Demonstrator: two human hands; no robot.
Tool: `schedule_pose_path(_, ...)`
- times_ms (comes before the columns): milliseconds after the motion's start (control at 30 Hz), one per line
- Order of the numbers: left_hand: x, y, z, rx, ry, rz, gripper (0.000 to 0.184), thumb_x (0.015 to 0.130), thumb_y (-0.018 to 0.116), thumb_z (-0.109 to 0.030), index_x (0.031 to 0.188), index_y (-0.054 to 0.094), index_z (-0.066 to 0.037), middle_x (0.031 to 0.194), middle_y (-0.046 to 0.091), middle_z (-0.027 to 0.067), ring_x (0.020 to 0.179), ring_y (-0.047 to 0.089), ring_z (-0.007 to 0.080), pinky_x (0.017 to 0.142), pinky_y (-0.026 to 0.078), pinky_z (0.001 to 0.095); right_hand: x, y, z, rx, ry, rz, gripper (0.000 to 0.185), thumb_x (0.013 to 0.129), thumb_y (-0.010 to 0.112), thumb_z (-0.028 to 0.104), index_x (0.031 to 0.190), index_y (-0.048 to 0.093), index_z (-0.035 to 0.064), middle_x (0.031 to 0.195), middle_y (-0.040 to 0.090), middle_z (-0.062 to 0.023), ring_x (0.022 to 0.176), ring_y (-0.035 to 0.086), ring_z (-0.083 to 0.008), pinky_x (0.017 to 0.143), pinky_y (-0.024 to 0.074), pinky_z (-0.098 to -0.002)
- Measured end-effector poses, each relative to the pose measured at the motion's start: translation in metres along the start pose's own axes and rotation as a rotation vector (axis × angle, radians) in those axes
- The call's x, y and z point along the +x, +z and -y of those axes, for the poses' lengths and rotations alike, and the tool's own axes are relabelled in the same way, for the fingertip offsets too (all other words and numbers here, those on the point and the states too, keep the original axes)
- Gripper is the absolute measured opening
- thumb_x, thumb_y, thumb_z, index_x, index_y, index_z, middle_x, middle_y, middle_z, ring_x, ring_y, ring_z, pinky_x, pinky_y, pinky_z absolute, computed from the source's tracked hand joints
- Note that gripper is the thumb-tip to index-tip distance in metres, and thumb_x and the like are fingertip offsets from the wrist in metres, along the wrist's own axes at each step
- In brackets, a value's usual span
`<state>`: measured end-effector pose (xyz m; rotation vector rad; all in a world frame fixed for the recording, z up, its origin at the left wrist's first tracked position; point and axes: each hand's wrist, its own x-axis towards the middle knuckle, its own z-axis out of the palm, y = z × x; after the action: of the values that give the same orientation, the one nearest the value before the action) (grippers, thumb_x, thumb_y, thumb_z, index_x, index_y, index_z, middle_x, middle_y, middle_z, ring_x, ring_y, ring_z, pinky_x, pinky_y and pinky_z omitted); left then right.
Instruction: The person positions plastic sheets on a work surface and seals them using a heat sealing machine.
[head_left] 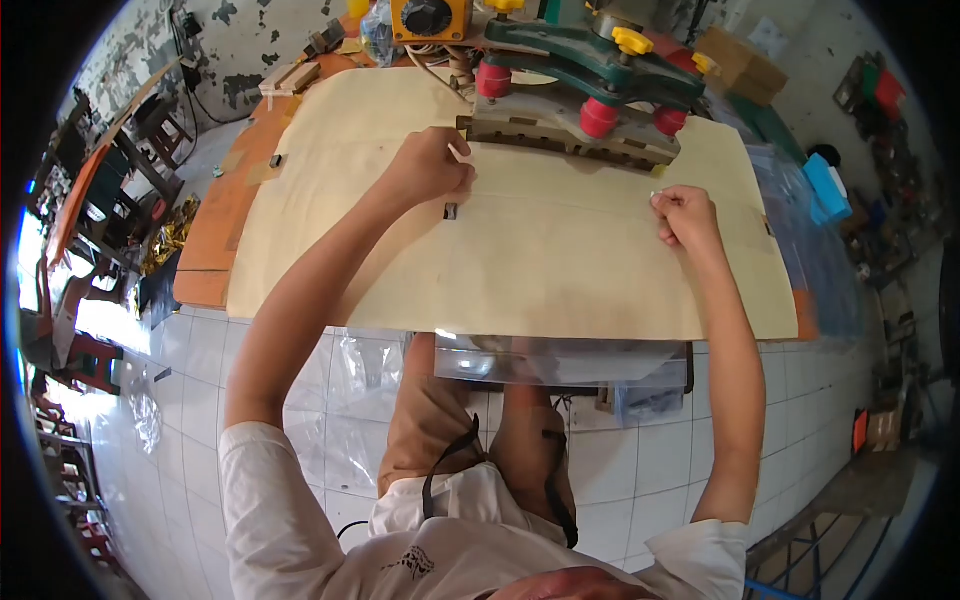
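My left hand (pixel 435 167) is closed with curled fingers, over the pale board (pixel 330 220) near the left end of the press. My right hand (pixel 687 214) pinches with thumb and fingertips, lower right of the press, a small glint at its tip. A clear plastic sheet (pixel 560 362) hangs over the board's front edge, about as wide as the gap between my hands. Both hands seem to grip its far corners, but its outline on the board is hard to see. A small dark block (pixel 450 211) sits just below my left hand.
The press (pixel 575 125), with green arms, red knobs and a metal bar, stands at the back of the table. Behind it is a yellow box with a black dial (pixel 426 17). Clear plastic sheets (pixel 805 240) lie at the right edge. Wood pieces (pixel 290 79) rest at back left.
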<state>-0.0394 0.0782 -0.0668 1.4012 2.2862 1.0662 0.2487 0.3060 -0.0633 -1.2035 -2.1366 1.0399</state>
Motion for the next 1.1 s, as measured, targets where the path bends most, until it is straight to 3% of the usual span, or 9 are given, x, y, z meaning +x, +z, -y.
schedule_pose_path(233,0.018,0.005,0.012,0.083,0.178,-0.107,0.033,0.079,0.072,-0.016,0.102,0.060,0.003,0.067,0.067,0.0128,0.060,0.065,0.0218,0.059,0.050,0.0329,0.027,0.000,0.006,-0.053,-0.055,0.011,0.011,0.084,0.067,0.008,0.085,0.066,-0.0028,0.061,0.062,-0.0068,0.047,0.055,-0.0131,0.043,0.0422,-0.0267)
schedule_pose_path(333,0.014,0.005,0.012,0.050,0.151,-0.103,0.030,0.080,0.071,-0.016,0.100,0.059,0.003,0.064,0.065,0.0120,0.057,0.063,0.0206,0.057,0.049,0.0335,0.036,0.013,-0.011,-0.062,-0.091,-0.156,0.014,0.083,0.068,0.010,0.087,0.066,-0.0029,0.063,0.064,-0.0072,0.050,0.057,-0.0141,0.049,0.0456,-0.0292)
schedule_pose_path(433,0.010,0.003,0.016,0.131,0.176,-0.010,0.027,0.082,0.071,-0.017,0.099,0.063,0.003,0.069,0.064,0.0117,0.059,0.061,0.0185,0.057,0.048,0.0331,0.032,0.015,-0.015,-0.120,-0.122,-0.181,0.017,0.083,0.070,0.015,0.087,0.067,-0.0016,0.065,0.066,-0.0080,0.056,0.061,-0.0165,0.057,0.0482,-0.0324)
schedule_pose_path(500,0.010,0.005,0.026,0.164,0.349,-0.121,0.023,0.085,0.070,-0.018,0.097,0.068,0.001,0.076,0.063,0.0121,0.062,0.060,0.0181,0.058,0.047,0.0319,0.031,0.019,-0.017,-0.288,-0.231,-0.289,0.019,0.084,0.070,0.020,0.088,0.069,0.0013,0.067,0.067,-0.0083,0.061,0.063,-0.0207,0.062,0.0488,-0.0350)
schedule_pose_path(600,0.012,0.009,0.038,0.097,0.425,-0.159,0.023,0.083,0.072,-0.021,0.097,0.072,-0.002,0.081,0.060,0.0119,0.066,0.059,0.0205,0.060,0.046,0.0333,0.026,0.023,-0.013,-0.325,-0.282,-0.341,0.019,0.084,0.068,0.022,0.088,0.071,0.0040,0.068,0.067,-0.0094,0.064,0.064,-0.0252,0.065,0.0490,-0.0372)
schedule_pose_path(833,0.006,0.004,0.035,0.159,0.392,-0.108,0.029,0.080,0.074,-0.024,0.102,0.073,-0.005,0.080,0.054,0.0115,0.072,0.055,0.0241,0.066,0.046,0.0362,0.026,0.025,-0.015,-0.362,-0.250,-0.335,0.018,0.084,0.067,0.022,0.088,0.071,0.0051,0.067,0.066,-0.0092,0.065,0.064,-0.0256,0.066,0.0491,-0.0374)
schedule_pose_path(1100,0.005,0.007,0.037,0.228,0.436,-0.156,0.028,0.082,0.073,-0.025,0.105,0.074,-0.008,0.082,0.054,0.0117,0.078,0.055,0.0264,0.072,0.046,0.0373,0.015,0.024,-0.003,-0.608,-0.202,-0.345,0.018,0.085,0.064,0.030,0.089,0.073,0.0143,0.075,0.069,-0.0045,0.069,0.065,-0.0266,0.066,0.0499,-0.0379)
